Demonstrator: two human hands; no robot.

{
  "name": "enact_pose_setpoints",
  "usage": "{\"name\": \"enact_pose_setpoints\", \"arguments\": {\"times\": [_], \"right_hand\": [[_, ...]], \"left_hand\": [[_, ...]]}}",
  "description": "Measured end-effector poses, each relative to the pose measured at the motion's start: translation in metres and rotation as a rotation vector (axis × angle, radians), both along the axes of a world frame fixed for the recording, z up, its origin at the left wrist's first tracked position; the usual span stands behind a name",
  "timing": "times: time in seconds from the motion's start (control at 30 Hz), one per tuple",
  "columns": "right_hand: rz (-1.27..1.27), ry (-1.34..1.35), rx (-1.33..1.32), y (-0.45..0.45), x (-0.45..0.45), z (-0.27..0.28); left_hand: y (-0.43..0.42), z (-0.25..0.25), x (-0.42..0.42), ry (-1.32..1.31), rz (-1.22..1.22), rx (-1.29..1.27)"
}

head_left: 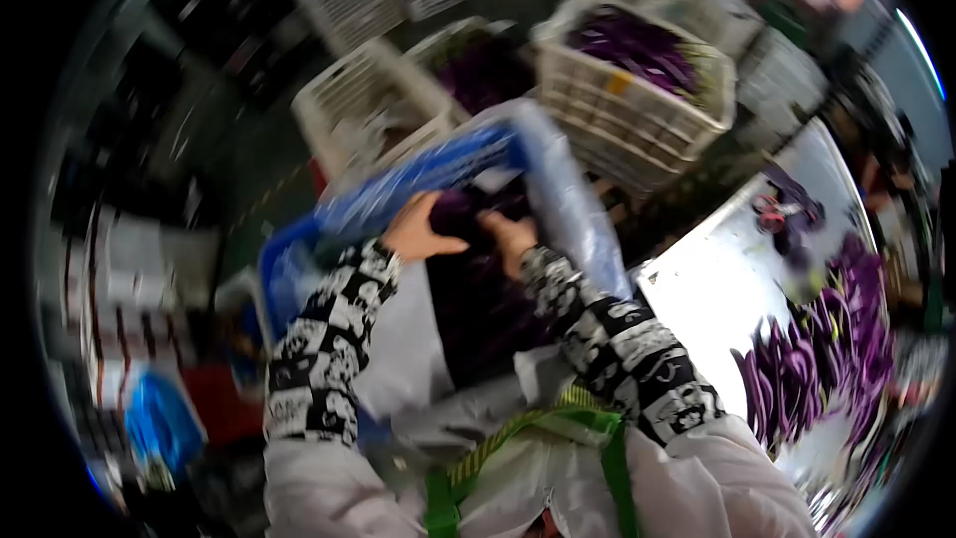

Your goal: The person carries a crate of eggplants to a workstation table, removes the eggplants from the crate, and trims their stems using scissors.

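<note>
A blue crate (pixel 284 264), lined with clear plastic (pixel 573 204) and white paper (pixel 403 349), stands right in front of me. Long dark purple vegetables (pixel 488 309) lie inside it; blur and shade hide their exact kind. My left hand (pixel 423 229) curves around the end of a bunch of them, thumb apart from the fingers. On the other side of this bunch, my right hand (pixel 510 242) closes against it, its fingertips partly hidden. Both forearms reach into the crate in black-and-white patterned sleeves.
A shiny metal table (pixel 697 284) on the right bears more long purple vegetables (pixel 827 339) and red-handled scissors (pixel 772 211). Beyond the blue crate stand a white crate (pixel 637 105) of purple vegetables and another white crate (pixel 349 100) with plastic in it. A blue bag (pixel 159 418) is at lower left.
</note>
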State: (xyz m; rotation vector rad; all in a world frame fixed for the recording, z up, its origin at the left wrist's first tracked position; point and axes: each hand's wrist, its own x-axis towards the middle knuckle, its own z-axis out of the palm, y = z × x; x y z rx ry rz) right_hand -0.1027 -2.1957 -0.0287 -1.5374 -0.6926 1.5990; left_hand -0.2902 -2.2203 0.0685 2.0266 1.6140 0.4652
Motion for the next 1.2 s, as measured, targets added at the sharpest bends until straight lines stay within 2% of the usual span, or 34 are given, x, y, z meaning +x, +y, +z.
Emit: {"name": "enact_pose_setpoints", "arguments": {"times": [0.03, 0.07, 0.1, 0.13, 0.2, 0.23, 0.27, 0.3, 0.37, 0.4, 0.43, 0.5, 0.53, 0.57, 0.63, 0.7, 0.77, 0.83, 0.87, 0.97, 1.07, 1.17, 1.2], "right_hand": [[0.121, 0.304, 0.044, 0.007, -0.001, -0.032], [0.002, 0.589, 0.128, -0.007, -0.003, 0.007], [0.017, 0.543, 0.032, -0.002, -0.005, -0.003], [-0.039, 0.463, -0.085, -0.007, -0.001, 0.03], [0.023, 0.491, -0.122, 0.0, -0.004, 0.007], [0.065, 0.47, -0.1, -0.004, 0.004, 0.029], [0.038, 0.426, -0.092, 0.005, -0.011, -0.015], [0.154, 0.49, -0.052, 0.007, -0.006, -0.022], [0.171, 0.294, -0.153, 0.001, 0.004, 0.009], [0.207, 0.386, -0.138, 0.002, 0.007, 0.014], [0.263, 0.485, -0.073, 0.005, 0.007, 0.004], [0.254, 0.444, 0.058, 0.006, -0.007, -0.013], [0.208, 0.386, 0.024, 0.006, -0.013, -0.021], [0.166, 0.266, 0.114, 0.007, -0.019, -0.032], [0.169, 0.149, 0.053, 0.008, -0.025, -0.049], [0.258, 0.379, 0.193, 0.003, -0.016, -0.051], [0.256, 0.367, 0.268, -0.006, -0.004, -0.008], [0.325, 0.506, 0.068, 0.0, 0.004, -0.012], [0.343, 0.598, -0.024, 0.005, 0.004, -0.005], [0.384, 0.432, 0.016, 0.006, 0.006, -0.004], [0.333, 0.493, -0.015, 0.002, 0.002, -0.003], [0.398, 0.547, -0.175, 0.002, 0.004, 0.011], [0.392, 0.488, -0.153, -0.001, 0.002, 0.012]], "left_hand": [[0.014, -0.013, -0.004, 0.016, 0.015, -0.018], [0.022, -0.029, -0.009, 0.114, 0.031, -0.004], [0.029, -0.037, -0.012, 0.118, 0.033, -0.034], [0.032, -0.038, -0.012, 0.123, 0.007, -0.055], [0.031, -0.063, -0.023, 0.118, -0.079, 0.082], [0.027, -0.067, -0.025, 0.133, -0.075, 0.134], [0.024, -0.059, -0.02, 0.129, -0.029, 0.046], [0.017, -0.053, -0.013, 0.128, 0.025, -0.046], [0.002, -0.054, 0.0, 0.292, 0.064, -0.024], [0.002, -0.063, 0.001, 0.317, 0.109, -0.08], [0.001, -0.07, 0.005, 0.306, 0.12, -0.013], [0.003, -0.07, 0.008, 0.317, 0.087, -0.038], [0.004, -0.049, 0.02, 0.379, 0.089, -0.088], [0.004, -0.047, 0.022, 0.387, 0.074, -0.06], [0.007, -0.052, 0.022, 0.231, 0.112, -0.173], [0.013, -0.065, 0.016, 0.221, 0.115, -0.152], [0.015, -0.067, 0.011, 0.216, 0.118, -0.108], [0.018, -0.048, 0.012, 0.103, 0.155, -0.286], [0.022, -0.045, 0.009, 0.128, 0.134, -0.305], [0.039, -0.056, 0.002, 0.191, 0.053, -0.431], [0.053, -0.085, -0.013, 0.034, -0.036, -0.456], [0.044, -0.074, -0.014, 0.119, 0.04, -0.469], [0.046, -0.101, -0.029, 0.068, -0.045, -0.526]]}}
